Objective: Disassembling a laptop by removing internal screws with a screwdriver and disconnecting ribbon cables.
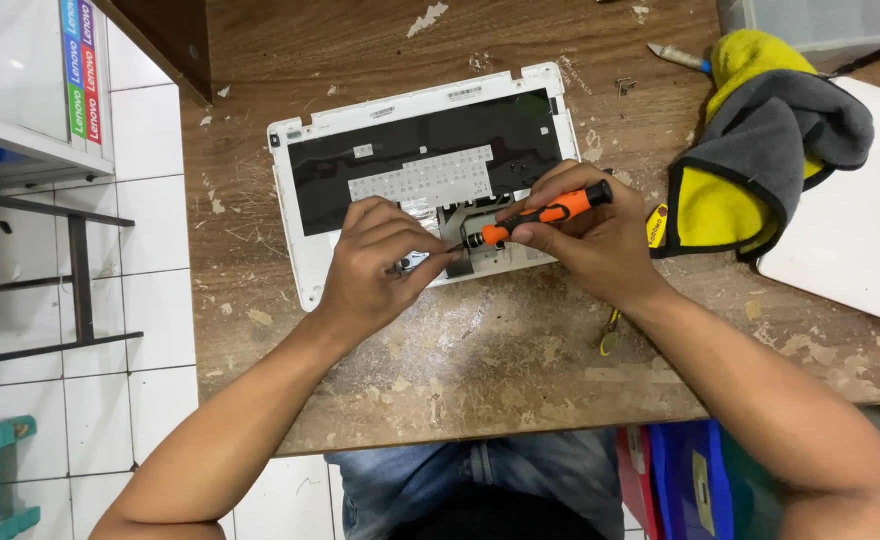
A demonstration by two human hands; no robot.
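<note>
Right hand [585, 240] has the orange-and-black-handled screwdriver [540, 215], fingers wrapped closed around the grip, the shaft angled down and to the left so its tip sits at the front edge of the white plastic laptop shell [425, 180]. That shell lies upside-down-open in the middle of the worn, scratched wooden tabletop [480, 350], its black inner sheet and a pale grey panel showing. Left hand [375, 265] is right there too, fingers curled narrow and pinched at the screwdriver's tip, resting on the shell's front edge (whether a screw sits between those fingertips I cannot tell, it is too small and covered). The two hands nearly touch over the metal bracket area.

Off to the right, just beside the right hand, a crumpled grey-and-yellow cloth [760, 150] lies partly on a flat white panel [860, 240]. Past the cloth's top edge, a small blue-handled tool [680, 57] rests on the wood. A second slim tool with a yellowish handle [610, 335] pokes out from under the right wrist. White floor tiles [130, 330] show to the left.
</note>
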